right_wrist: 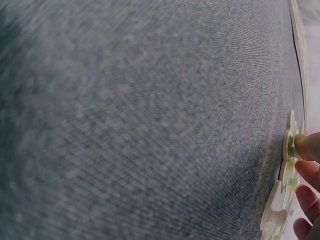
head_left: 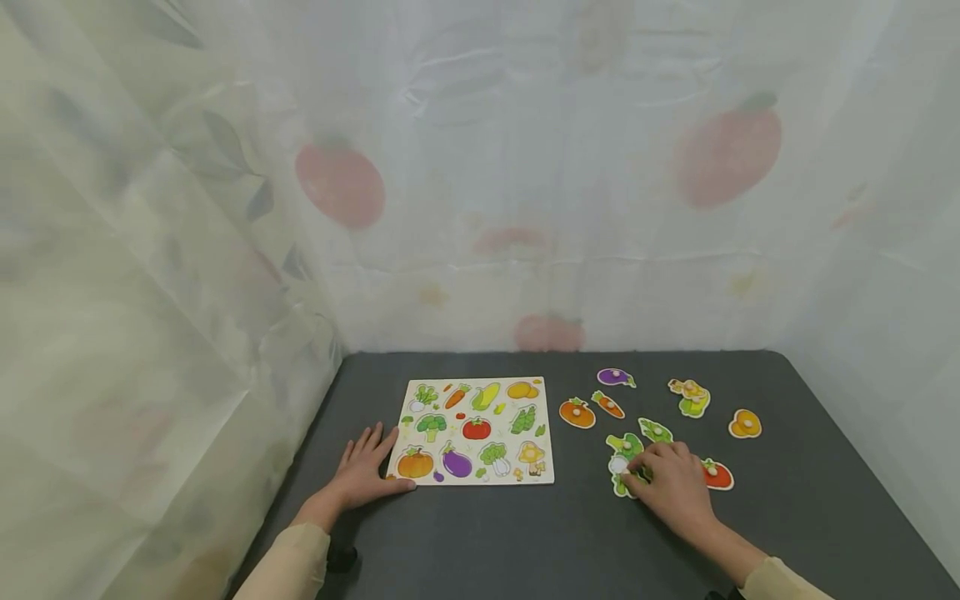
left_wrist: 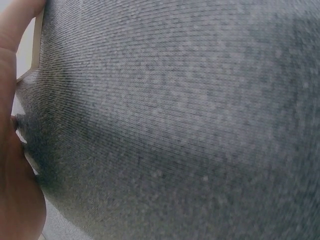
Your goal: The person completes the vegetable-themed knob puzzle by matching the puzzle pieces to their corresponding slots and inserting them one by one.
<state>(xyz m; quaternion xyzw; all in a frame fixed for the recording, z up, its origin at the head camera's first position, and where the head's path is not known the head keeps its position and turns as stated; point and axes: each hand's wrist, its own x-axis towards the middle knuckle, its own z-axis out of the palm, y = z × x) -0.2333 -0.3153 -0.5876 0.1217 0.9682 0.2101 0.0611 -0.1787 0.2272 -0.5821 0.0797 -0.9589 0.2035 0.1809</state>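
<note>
At lower left, the left hand [head_left: 362,475] lies spread against the puzzle board [head_left: 476,447]. At lower right, the right hand [head_left: 673,485], fingers bent, touches piled vegetable pieces [head_left: 618,464]; pinching, I can't tell. Apparently picking one; next calls for a clean lift.

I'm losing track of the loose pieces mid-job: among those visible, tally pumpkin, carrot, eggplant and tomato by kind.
Pumpkin piece: 1
Carrot piece: 1
Eggplant piece: 1
Tomato piece: 1
Total: 4, leaving aside anything hidden under the right hand.
</note>
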